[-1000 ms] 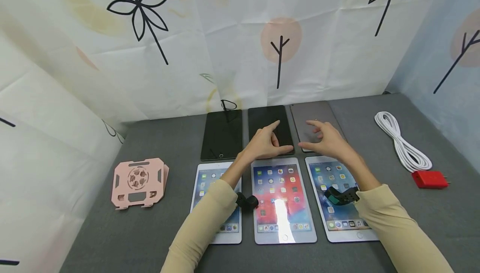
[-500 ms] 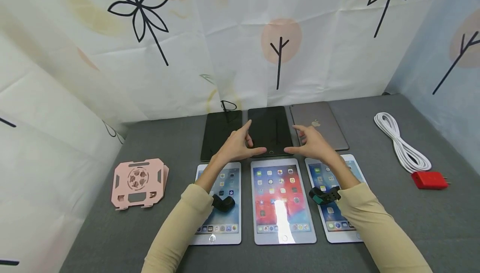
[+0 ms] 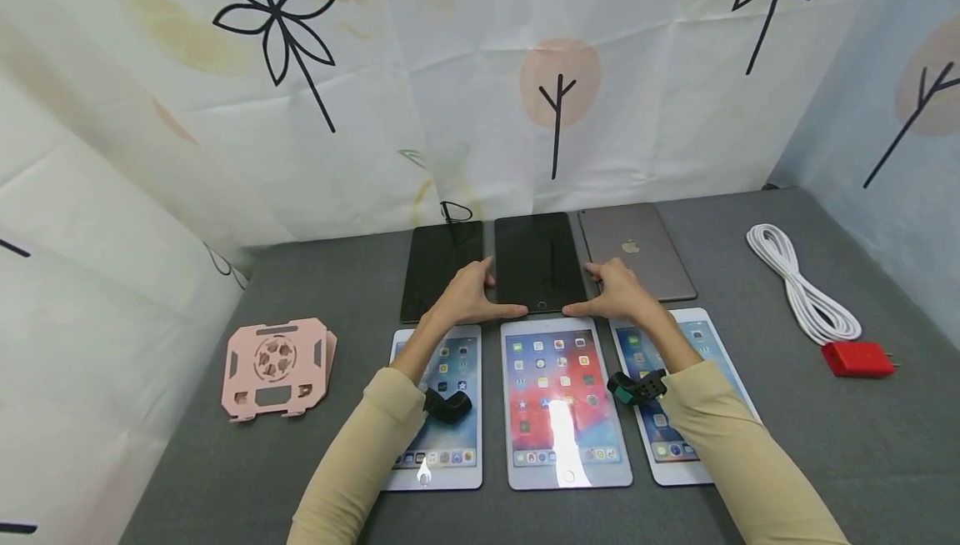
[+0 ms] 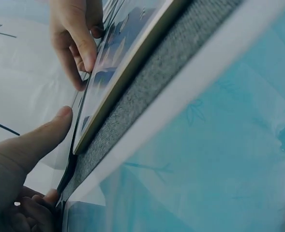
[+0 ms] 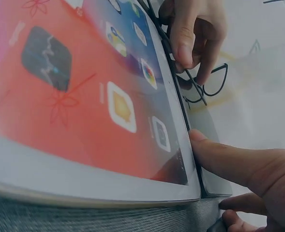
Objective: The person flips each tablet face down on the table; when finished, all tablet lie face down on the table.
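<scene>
In the head view, a black-screened tablet point(image 3: 540, 257) lies flat in the middle of the back row. My left hand point(image 3: 467, 291) is at its near left corner, thumb stretched along the near edge and fingers by the left side. Mirroring it, my right hand point(image 3: 617, 288) is at the near right corner, its thumb along the same edge. The thumbs point at each other with a gap between them. Just in front lies a white tablet point(image 3: 566, 403) with its screen lit. Wrist views show the straight thumbs close to the tablets' edges; exact contact is hard to tell.
Another black tablet point(image 3: 442, 270) lies left of the middle one, a grey tablet point(image 3: 637, 249) face down to its right. Lit white tablets point(image 3: 457, 445) point(image 3: 708, 328) flank the front one. A pink stand point(image 3: 277, 366) is at left; a white cable point(image 3: 802, 282) and red charger point(image 3: 858, 359) at right.
Both hands have moved left, from between the middle and grey tablets to either side of the middle black tablet, and lowered to its near corners. The tablets show no clear movement.
</scene>
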A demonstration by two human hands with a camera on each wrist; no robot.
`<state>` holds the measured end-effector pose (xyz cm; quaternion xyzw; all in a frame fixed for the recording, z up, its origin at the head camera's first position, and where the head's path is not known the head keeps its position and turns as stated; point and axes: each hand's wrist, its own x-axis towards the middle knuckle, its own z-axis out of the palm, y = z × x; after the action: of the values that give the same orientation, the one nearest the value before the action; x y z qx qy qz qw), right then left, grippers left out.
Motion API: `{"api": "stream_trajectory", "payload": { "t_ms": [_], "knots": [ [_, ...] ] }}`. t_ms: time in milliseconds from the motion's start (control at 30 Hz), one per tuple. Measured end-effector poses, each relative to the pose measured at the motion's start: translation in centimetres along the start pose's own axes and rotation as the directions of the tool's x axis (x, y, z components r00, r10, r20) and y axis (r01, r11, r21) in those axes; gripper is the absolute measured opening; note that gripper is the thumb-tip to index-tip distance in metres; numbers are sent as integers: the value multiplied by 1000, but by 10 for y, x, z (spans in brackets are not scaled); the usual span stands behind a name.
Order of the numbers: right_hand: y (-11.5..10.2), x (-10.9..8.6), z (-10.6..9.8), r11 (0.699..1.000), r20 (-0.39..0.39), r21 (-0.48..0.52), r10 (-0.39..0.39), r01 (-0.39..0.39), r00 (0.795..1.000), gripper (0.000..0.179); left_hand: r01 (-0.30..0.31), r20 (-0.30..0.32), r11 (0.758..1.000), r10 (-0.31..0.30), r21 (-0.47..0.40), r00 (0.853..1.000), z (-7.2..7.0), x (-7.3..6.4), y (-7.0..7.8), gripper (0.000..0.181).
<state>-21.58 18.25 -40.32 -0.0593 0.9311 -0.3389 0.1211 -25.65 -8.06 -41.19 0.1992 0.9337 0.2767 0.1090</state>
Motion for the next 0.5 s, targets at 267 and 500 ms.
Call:
{"api": "stream_trajectory", "payload": {
  "t_ms": [267,500],
  "knots": [
    [-3,0,4,999,-12,7,43,-43,999,95,24,9,999,-24,46,1000,4,2,7,112],
    [-7,0,7,995,-11,76,71,-70,997,95,90,5,989,-91,113,996,6,6,15,105]
  ]
}}
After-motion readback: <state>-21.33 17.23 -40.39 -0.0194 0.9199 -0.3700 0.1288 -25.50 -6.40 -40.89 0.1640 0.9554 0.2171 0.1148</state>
